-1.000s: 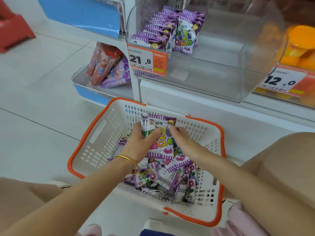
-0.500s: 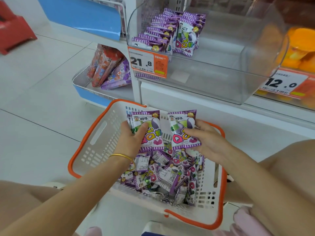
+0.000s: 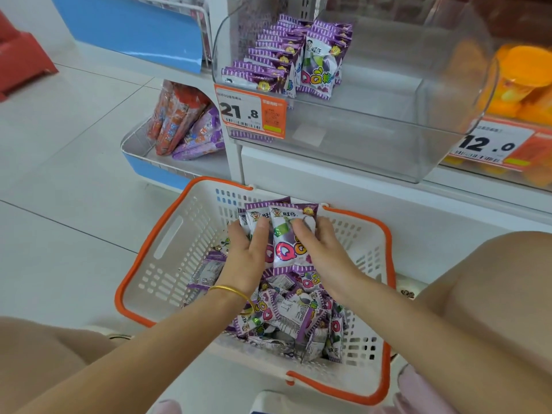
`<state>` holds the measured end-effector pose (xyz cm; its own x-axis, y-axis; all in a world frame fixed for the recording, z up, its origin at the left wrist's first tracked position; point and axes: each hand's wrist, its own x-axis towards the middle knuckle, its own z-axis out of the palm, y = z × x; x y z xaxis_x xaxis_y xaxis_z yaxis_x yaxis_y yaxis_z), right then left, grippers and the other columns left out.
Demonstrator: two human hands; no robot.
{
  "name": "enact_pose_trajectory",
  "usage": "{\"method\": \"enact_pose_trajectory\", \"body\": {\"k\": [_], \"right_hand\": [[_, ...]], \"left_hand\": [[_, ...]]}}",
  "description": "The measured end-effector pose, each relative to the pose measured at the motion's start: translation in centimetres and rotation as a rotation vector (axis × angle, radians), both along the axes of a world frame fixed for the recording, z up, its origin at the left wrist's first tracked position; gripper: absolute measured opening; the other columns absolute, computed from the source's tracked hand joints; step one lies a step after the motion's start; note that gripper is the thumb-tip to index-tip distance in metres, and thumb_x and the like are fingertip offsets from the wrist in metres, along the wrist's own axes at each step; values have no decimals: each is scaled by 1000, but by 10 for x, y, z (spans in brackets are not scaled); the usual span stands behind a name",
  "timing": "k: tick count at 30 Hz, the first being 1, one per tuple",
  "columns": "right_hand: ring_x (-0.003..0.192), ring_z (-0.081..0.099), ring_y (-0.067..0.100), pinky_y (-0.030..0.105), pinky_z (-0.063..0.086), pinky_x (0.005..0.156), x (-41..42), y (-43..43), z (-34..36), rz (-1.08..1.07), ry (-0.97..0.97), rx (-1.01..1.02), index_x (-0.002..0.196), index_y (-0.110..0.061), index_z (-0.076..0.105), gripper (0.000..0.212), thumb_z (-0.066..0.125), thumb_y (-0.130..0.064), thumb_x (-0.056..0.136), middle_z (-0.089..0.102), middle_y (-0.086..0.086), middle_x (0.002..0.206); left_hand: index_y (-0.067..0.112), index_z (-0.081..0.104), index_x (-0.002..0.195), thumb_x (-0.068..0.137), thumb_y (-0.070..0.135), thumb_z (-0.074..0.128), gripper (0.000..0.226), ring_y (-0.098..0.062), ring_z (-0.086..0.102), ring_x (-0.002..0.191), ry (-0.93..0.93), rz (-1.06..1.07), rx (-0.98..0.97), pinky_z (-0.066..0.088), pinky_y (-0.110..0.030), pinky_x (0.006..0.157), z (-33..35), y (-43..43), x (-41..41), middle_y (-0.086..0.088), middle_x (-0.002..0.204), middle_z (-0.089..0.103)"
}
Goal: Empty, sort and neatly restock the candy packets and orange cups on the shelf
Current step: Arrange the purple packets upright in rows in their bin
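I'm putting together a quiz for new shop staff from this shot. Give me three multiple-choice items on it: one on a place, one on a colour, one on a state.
1. Where do the loose candy packets lie?
A. on the floor tiles
B. in the white basket
C. on the red stool

2. What colour is the basket's rim?
A. blue
B. green
C. orange

3. What are the left hand and right hand doing?
A. hanging idle
B. lifting the basket by its handles
C. gripping a stack of packets together, upright over the basket

Answers: 1 B, the heap lies inside the basket's walls. 2 C, an orange band runs round its top. 3 C, fingers and thumbs curl round the stack.
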<state>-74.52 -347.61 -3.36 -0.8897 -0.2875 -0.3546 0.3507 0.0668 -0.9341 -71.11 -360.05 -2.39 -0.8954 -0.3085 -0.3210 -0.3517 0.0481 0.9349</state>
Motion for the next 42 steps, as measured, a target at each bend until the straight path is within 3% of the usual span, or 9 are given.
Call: {"method": "enact_pose_trajectory", "body": {"k": [4, 10, 15, 20, 24, 26, 28, 33, 42], "right_hand": [[111, 47, -5, 31, 30, 107, 2, -5, 4, 116, -58, -69, 115, -38, 35, 41, 54, -54, 82, 47, -24, 124], [125, 52, 24, 52, 36, 108, -2, -2, 12, 187, -153, -245, 132, -28, 44, 83, 79, -58, 62, 55, 4, 135], [118, 57, 22, 47, 44, 100, -15, 1, 30, 156, -76, -210, 130, -23, 50, 65, 78, -37, 72, 63, 3, 125], [99, 67, 25, 43, 50, 93, -40, 5, 81, 110, 138, -224, 112, -15, 60, 53, 76, -28, 64, 72, 5, 101], [79, 71, 17, 32, 58, 73, -69, 11, 131, 63, 222, -353, 104, -14, 62, 46, 79, -10, 61, 74, 1, 87], [79, 71, 17, 32, 59, 72, -92, 13, 154, 7, 270, -399, 108, -12, 61, 50, 76, -17, 60, 74, 3, 90], [80, 71, 16, 29, 58, 70, -125, 14, 166, -65, 329, -324, 116, -9, 58, 49, 71, -17, 70, 73, 4, 93], [87, 70, 22, 41, 52, 93, -210, 10, 140, -68, 337, 135, 104, -11, 68, 39, 80, -26, 70, 75, 6, 94], [102, 63, 16, 40, 53, 92, -253, -4, 87, -54, 488, 570, 118, -12, 48, 100, 78, -65, 38, 64, 0, 113]], "left_hand": [[18, 21, 144, 74, 80, 38, 94, -19, 44, 128, 40, -96, 2, 37, -40, 107, 2, 1, 3, -5, 142, 42], [14, 45, 110, 74, 77, 24, 76, -27, 54, 97, 204, -150, -262, 44, -43, 91, 10, -4, -2, 0, 89, 54], [16, 47, 97, 75, 72, 8, 71, -13, 37, 95, 318, -238, -557, 29, -27, 90, 29, -8, -17, 7, 94, 44], [34, 45, 87, 91, 67, 17, 43, -2, 41, 98, 348, -279, -331, 29, -19, 84, 67, -16, -51, 15, 94, 45], [27, 50, 132, 91, 62, 26, 59, -14, 37, 134, 499, -264, -253, 27, -29, 111, 96, -34, -94, 12, 134, 46], [23, 37, 142, 91, 58, 29, 62, -5, 18, 139, 578, -222, -523, 8, -11, 112, 104, -47, -103, 13, 140, 31], [18, 26, 147, 86, 62, 24, 75, -3, 7, 139, 700, -302, -877, -3, -5, 107, 100, -58, -108, 5, 152, 19], [14, 25, 148, 93, 63, 11, 75, -25, 10, 145, 679, -353, -1286, 6, -41, 117, 74, -81, -130, -12, 156, 18], [11, 24, 148, 96, 50, 23, 65, -26, 12, 145, 744, -383, -1390, 14, -50, 116, 64, -87, -136, -12, 156, 19]]}}
